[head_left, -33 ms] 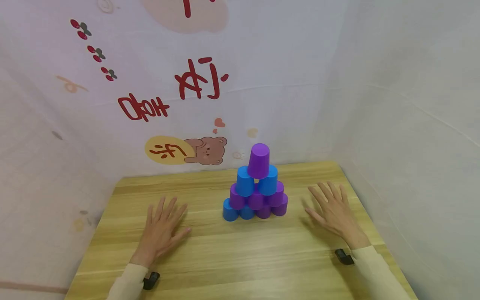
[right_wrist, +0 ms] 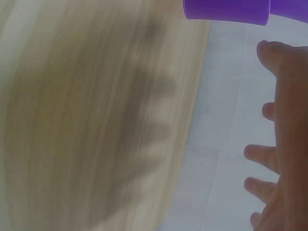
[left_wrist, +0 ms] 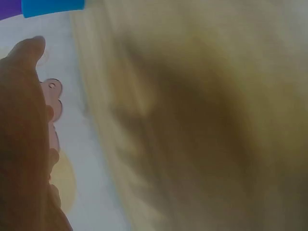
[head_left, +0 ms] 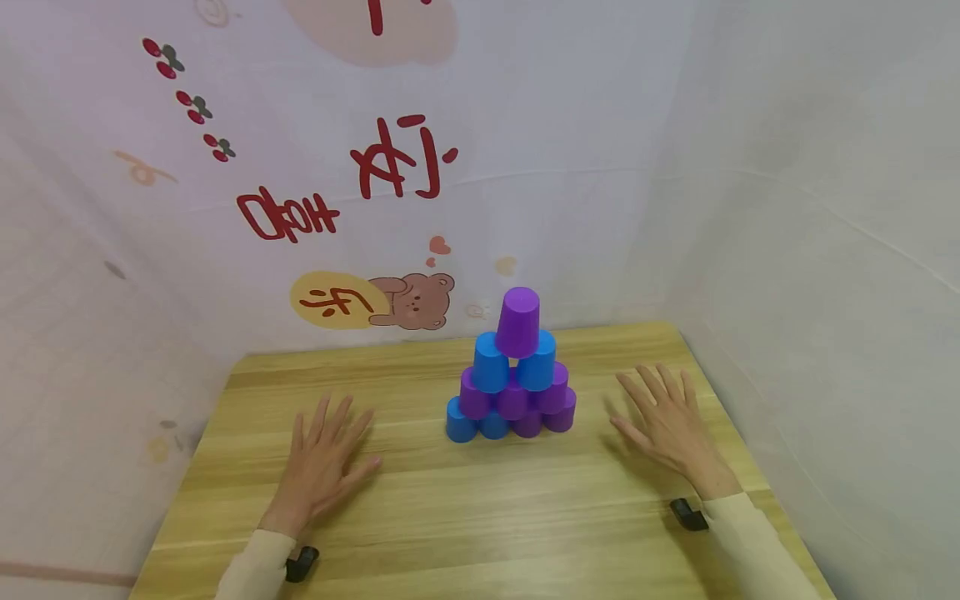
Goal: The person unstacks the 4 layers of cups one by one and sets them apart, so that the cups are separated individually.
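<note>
A pyramid of upside-down plastic cups stands at the middle of the table. Its top is a single purple cup (head_left: 518, 323), resting on two blue cups (head_left: 491, 363). Beneath these comes a row of purple cups (head_left: 475, 393), and the bottom row mixes blue cups (head_left: 461, 421) and purple ones. Left of the stack, my left hand (head_left: 321, 467) is palm down with fingers spread, touching no cup. On the other side my right hand (head_left: 671, 429) is likewise spread and apart from the cups. Both wrist views show a hand's shadow on the wood below it.
The wooden table (head_left: 480, 533) ends at a white printed curtain (head_left: 570, 233) behind the cups. More white cloth hangs at both sides, close to the table's right edge. Black wrist cameras (head_left: 302, 564) sit under both cuffs.
</note>
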A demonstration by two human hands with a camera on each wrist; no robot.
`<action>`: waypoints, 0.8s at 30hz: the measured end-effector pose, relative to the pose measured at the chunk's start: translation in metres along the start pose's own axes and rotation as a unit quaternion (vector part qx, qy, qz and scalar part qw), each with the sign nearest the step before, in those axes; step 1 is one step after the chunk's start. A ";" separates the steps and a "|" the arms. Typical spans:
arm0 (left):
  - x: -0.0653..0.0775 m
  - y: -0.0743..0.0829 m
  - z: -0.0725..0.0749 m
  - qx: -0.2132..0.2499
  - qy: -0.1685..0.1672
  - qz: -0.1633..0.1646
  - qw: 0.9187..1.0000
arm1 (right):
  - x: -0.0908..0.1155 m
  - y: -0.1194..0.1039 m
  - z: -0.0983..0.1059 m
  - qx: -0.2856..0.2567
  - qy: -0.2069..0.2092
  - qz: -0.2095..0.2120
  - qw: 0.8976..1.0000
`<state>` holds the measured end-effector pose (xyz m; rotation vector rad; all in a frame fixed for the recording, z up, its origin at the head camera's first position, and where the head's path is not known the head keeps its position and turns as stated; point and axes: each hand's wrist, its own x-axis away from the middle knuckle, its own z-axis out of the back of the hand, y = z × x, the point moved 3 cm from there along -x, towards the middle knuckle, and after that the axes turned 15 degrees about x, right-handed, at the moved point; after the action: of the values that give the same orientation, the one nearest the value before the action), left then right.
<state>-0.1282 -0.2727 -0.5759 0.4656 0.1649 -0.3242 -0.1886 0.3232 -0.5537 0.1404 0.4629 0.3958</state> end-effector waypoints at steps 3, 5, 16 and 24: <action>0.000 0.000 -0.001 0.006 -0.005 0.009 1.000 | 0.001 -0.001 0.000 0.000 -0.006 -0.001 1.000; 0.001 0.001 -0.002 0.013 -0.010 0.019 1.000 | 0.002 -0.002 0.000 0.000 -0.011 -0.003 1.000; -0.002 0.003 -0.005 0.018 -0.006 0.024 1.000 | 0.001 -0.004 -0.003 0.003 -0.012 -0.005 1.000; 0.001 0.006 -0.012 0.021 -0.010 0.024 0.999 | 0.002 -0.004 -0.007 0.000 -0.026 -0.009 1.000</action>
<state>-0.1261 -0.2628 -0.5845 0.5076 0.1273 -0.2856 -0.1892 0.3206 -0.5613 0.1455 0.4135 0.3728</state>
